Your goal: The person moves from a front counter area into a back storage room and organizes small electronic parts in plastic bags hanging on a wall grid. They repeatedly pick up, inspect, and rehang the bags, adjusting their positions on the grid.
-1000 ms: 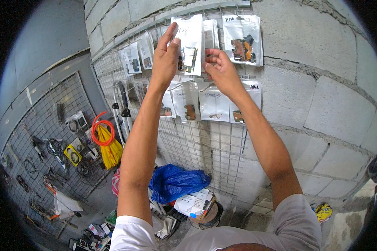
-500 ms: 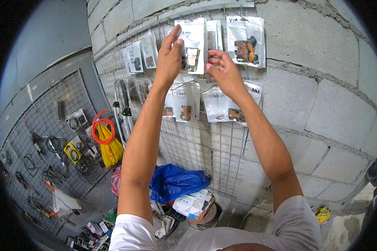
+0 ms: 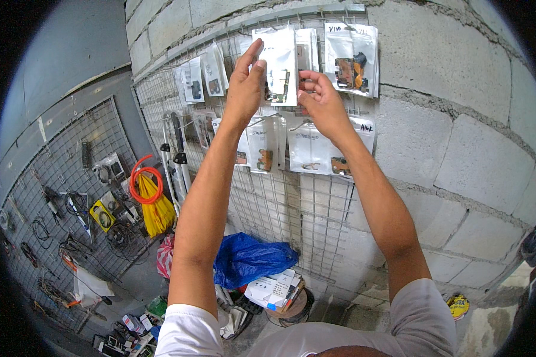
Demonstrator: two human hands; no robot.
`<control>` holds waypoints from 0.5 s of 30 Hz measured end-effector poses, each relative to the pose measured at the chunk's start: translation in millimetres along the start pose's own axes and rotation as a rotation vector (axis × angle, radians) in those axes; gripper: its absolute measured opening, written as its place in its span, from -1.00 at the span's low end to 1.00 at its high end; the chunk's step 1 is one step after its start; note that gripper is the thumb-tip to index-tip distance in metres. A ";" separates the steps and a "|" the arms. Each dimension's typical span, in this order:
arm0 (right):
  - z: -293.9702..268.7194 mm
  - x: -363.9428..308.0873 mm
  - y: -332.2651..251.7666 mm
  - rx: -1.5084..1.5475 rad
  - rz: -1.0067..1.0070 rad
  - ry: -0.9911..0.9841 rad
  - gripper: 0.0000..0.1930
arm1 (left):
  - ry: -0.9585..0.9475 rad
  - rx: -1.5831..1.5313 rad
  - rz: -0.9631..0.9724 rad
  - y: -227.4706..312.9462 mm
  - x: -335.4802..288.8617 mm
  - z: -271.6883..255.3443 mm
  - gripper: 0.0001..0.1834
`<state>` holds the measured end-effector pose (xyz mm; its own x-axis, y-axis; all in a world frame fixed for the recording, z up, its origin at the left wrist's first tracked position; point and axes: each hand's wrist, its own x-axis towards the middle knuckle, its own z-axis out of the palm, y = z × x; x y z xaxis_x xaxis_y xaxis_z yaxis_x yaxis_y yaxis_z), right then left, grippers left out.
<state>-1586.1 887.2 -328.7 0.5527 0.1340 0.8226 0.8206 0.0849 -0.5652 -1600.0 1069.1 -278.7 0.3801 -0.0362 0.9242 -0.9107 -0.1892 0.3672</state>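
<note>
A clear-fronted zip bag (image 3: 278, 56) with a small green circuit board in its lower part hangs at the top of the wire rack. My left hand (image 3: 246, 83) grips its left edge, thumb on the front and fingers along the side. At the bag's right edge, my right hand (image 3: 323, 102) has its fingers curled and closed, fingertips partly hidden by the bag. More bags hang close by: one with orange and black parts (image 3: 350, 62) to the right, a row of parts bags (image 3: 262, 140) below, and smaller bags (image 3: 213, 71) to the left.
The wire grid (image 3: 280, 208) stands against a grey block wall (image 3: 458, 143). Another grid at left holds cables, an orange hose coil (image 3: 144, 193) and a yellow bag (image 3: 159, 217). Below lie a blue plastic bag (image 3: 247, 262), white boxes (image 3: 274, 290) and a cable spool (image 3: 298, 312).
The bag and both hands have shifted slightly right in the picture. The bag's front has tilted, so glare now covers more of it. Both hands stay at its edges.
</note>
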 end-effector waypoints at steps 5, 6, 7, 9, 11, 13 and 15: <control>2.5 1.9 11.9 -0.035 -0.013 0.141 -0.45 | 0.053 -0.017 -0.188 -1.0 -3.9 3.1 -0.35; 3.0 1.9 11.5 -0.059 -0.004 0.180 -0.45 | 0.075 0.001 -0.248 -1.9 -2.9 5.1 -0.32; 2.0 3.2 17.7 -0.085 -0.006 0.166 -0.45 | 0.095 0.017 -0.306 -2.9 -1.7 8.3 -0.29; 3.2 6.9 33.4 -0.133 -0.009 0.136 -0.46 | 0.056 -0.007 -0.352 -11.1 -0.8 12.0 -0.21; 23.7 -6.9 9.0 -0.180 -0.083 0.043 -0.48 | 0.042 0.082 -0.406 -23.6 -2.9 -5.0 -0.20; 34.9 -13.6 3.5 -0.256 -0.199 0.042 -0.49 | -0.094 -0.044 -0.439 -16.2 -6.6 -5.4 -0.21; 41.1 -11.1 8.3 -0.196 -0.228 0.031 -0.50 | -0.142 -0.141 -0.495 -10.1 -9.6 2.9 -0.24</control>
<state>-1591.4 927.0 -345.2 0.3526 0.1027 0.9301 0.9348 -0.0831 -0.3452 -1594.0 1068.5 -291.6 0.7789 -0.1101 0.6175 -0.6263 -0.0840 0.7750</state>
